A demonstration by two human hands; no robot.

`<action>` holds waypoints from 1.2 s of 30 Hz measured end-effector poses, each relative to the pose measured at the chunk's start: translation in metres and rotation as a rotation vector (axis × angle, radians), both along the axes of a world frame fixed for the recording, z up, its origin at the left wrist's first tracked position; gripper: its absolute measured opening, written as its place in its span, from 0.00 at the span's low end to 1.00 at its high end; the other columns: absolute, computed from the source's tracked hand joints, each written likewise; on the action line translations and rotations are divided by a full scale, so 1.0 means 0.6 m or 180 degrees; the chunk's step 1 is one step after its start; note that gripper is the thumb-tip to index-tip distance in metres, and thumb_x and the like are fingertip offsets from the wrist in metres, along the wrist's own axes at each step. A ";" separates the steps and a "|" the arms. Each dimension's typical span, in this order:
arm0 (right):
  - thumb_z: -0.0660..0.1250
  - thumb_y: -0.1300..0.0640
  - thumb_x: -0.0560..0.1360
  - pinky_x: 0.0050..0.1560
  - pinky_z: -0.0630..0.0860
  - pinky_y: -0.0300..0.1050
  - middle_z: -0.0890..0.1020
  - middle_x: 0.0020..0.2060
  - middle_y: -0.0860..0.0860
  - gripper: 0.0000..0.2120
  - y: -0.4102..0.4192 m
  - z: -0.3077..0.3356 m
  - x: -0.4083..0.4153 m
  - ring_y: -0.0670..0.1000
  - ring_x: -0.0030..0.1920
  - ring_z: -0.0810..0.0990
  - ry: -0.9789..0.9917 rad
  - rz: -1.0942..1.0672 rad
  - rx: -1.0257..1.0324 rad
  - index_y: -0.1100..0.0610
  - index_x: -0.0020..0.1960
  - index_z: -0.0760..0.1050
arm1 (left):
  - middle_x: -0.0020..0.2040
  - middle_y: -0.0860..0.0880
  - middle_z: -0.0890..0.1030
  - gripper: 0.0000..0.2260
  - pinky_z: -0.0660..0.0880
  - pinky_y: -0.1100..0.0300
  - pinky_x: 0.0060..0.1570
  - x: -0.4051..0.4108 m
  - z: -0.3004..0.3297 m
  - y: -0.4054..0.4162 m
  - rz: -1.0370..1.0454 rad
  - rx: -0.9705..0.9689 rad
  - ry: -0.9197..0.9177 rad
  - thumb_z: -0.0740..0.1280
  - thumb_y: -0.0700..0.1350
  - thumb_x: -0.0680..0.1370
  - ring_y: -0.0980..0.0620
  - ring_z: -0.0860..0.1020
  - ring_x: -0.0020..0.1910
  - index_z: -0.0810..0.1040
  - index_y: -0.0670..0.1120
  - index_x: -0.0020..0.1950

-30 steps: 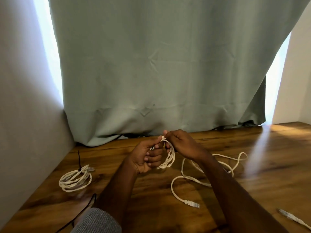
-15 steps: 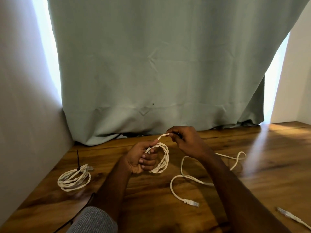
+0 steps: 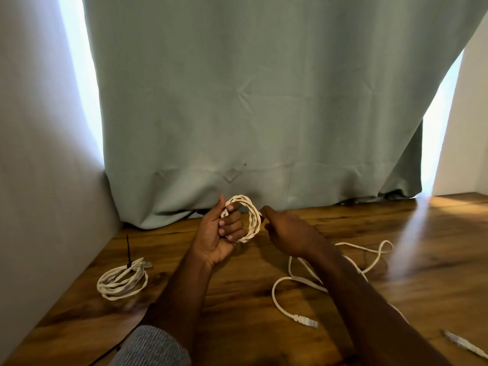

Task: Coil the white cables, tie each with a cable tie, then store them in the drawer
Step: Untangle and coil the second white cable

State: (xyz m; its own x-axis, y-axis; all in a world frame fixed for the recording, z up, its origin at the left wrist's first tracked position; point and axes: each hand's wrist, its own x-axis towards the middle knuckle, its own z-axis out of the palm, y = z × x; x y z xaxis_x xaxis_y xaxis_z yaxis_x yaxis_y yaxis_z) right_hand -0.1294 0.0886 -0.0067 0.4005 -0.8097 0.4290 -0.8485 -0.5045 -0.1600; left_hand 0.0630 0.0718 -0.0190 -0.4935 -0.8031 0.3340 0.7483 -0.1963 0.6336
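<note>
1. At frame centre, my left hand [image 3: 221, 235] clenches round a small coil [image 3: 248, 220] of white cable.
2. My right hand [image 3: 286, 235] pinches its loose strand beside the loop.
3. The cable looks light, limp and springy; I'd grip across all the turns.
4. A tied coil [image 3: 122, 282] lies lower left.

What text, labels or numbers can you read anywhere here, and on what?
None: no readable text in this view.
Held coil: no print visible.
Tied coil and its black tie: no markings visible.
Loose cable and its plug: any jacket print too small to tell.
Curtain and table: plain.
</note>
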 end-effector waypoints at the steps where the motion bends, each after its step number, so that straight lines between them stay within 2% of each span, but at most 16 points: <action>1: 0.62 0.56 0.82 0.41 0.79 0.49 0.82 0.50 0.54 0.14 0.001 0.001 -0.003 0.51 0.41 0.78 0.0130 -0.0115 -0.0043 0.50 0.66 0.67 | 0.23 0.54 0.65 0.17 0.61 0.66 0.21 -0.001 0.001 0.001 0.0002 -0.0002 0.0016 0.54 0.55 0.84 0.60 0.63 0.19 0.71 0.45 0.42; 5: 0.65 0.55 0.81 0.39 0.74 0.44 0.82 0.52 0.54 0.13 0.010 0.010 -0.013 0.53 0.44 0.79 0.0538 -0.0544 -0.0284 0.49 0.64 0.69 | 0.27 0.53 0.66 0.15 0.57 0.65 0.27 -0.001 0.006 0.003 0.0012 0.0015 0.0070 0.55 0.50 0.82 0.59 0.64 0.22 0.73 0.43 0.43; 10: 0.66 0.58 0.79 0.51 0.76 0.51 0.81 0.58 0.55 0.16 0.028 0.014 0.005 0.58 0.57 0.81 0.0945 -0.0940 -0.0219 0.54 0.66 0.71 | 0.28 0.53 0.67 0.16 0.63 0.63 0.27 -0.010 0.011 0.002 0.0273 0.0075 0.0037 0.53 0.52 0.84 0.59 0.65 0.24 0.71 0.45 0.43; 15: 0.62 0.59 0.80 0.60 0.72 0.57 0.79 0.63 0.56 0.17 0.037 0.010 0.043 0.60 0.62 0.78 0.1312 -0.1001 -0.0037 0.56 0.69 0.67 | 0.30 0.50 0.68 0.16 0.69 0.62 0.27 -0.029 0.023 0.000 0.1070 0.0211 0.0059 0.53 0.50 0.85 0.55 0.68 0.26 0.69 0.46 0.40; 20: 0.62 0.58 0.80 0.65 0.66 0.63 0.80 0.61 0.54 0.15 0.049 0.008 0.067 0.59 0.61 0.79 0.1639 -0.0917 -0.0059 0.55 0.66 0.71 | 0.30 0.48 0.73 0.14 0.73 0.59 0.31 -0.030 0.026 -0.011 0.1946 0.0548 0.0103 0.54 0.48 0.85 0.53 0.71 0.26 0.68 0.46 0.42; 22: 0.63 0.58 0.81 0.67 0.66 0.65 0.81 0.59 0.54 0.12 0.054 0.009 0.072 0.59 0.60 0.80 0.1705 -0.0862 -0.0076 0.55 0.64 0.74 | 0.30 0.47 0.74 0.12 0.76 0.57 0.32 -0.033 0.024 -0.011 0.2374 0.0560 -0.0130 0.55 0.47 0.85 0.51 0.74 0.25 0.69 0.45 0.44; 24: 0.62 0.57 0.82 0.70 0.61 0.69 0.82 0.58 0.54 0.11 0.060 0.012 0.075 0.58 0.60 0.80 0.1802 -0.0789 -0.0216 0.55 0.63 0.76 | 0.30 0.45 0.75 0.13 0.77 0.56 0.33 -0.037 0.022 -0.011 0.2808 0.0432 -0.0454 0.55 0.47 0.85 0.51 0.75 0.25 0.70 0.43 0.45; 27: 0.62 0.56 0.81 0.71 0.59 0.68 0.81 0.58 0.54 0.12 0.069 0.019 0.070 0.58 0.61 0.79 0.1690 -0.0623 -0.0348 0.53 0.64 0.75 | 0.32 0.43 0.77 0.17 0.76 0.56 0.31 -0.036 0.012 -0.016 0.3047 0.0111 -0.1172 0.55 0.50 0.85 0.50 0.77 0.27 0.72 0.37 0.51; 30: 0.62 0.55 0.80 0.70 0.61 0.65 0.82 0.58 0.54 0.14 0.073 0.029 0.065 0.57 0.60 0.80 0.1660 -0.0465 -0.0536 0.52 0.64 0.75 | 0.36 0.41 0.77 0.19 0.76 0.59 0.29 -0.040 0.005 -0.011 0.3122 -0.0270 -0.1840 0.54 0.51 0.85 0.50 0.78 0.30 0.72 0.35 0.53; 33: 0.62 0.56 0.80 0.66 0.68 0.59 0.82 0.57 0.54 0.15 0.069 0.030 0.059 0.57 0.58 0.80 0.1554 -0.0261 -0.0648 0.54 0.66 0.74 | 0.36 0.43 0.77 0.13 0.75 0.62 0.30 -0.050 0.007 0.003 0.3284 -0.0807 -0.2254 0.54 0.47 0.85 0.56 0.77 0.29 0.70 0.38 0.52; 36: 0.63 0.53 0.81 0.56 0.75 0.52 0.84 0.53 0.53 0.14 0.056 0.030 0.055 0.55 0.52 0.83 0.1246 0.0101 -0.0954 0.54 0.64 0.77 | 0.39 0.44 0.76 0.13 0.74 0.54 0.39 -0.043 -0.008 0.000 0.3331 -0.1342 -0.2862 0.56 0.48 0.85 0.53 0.75 0.35 0.72 0.39 0.51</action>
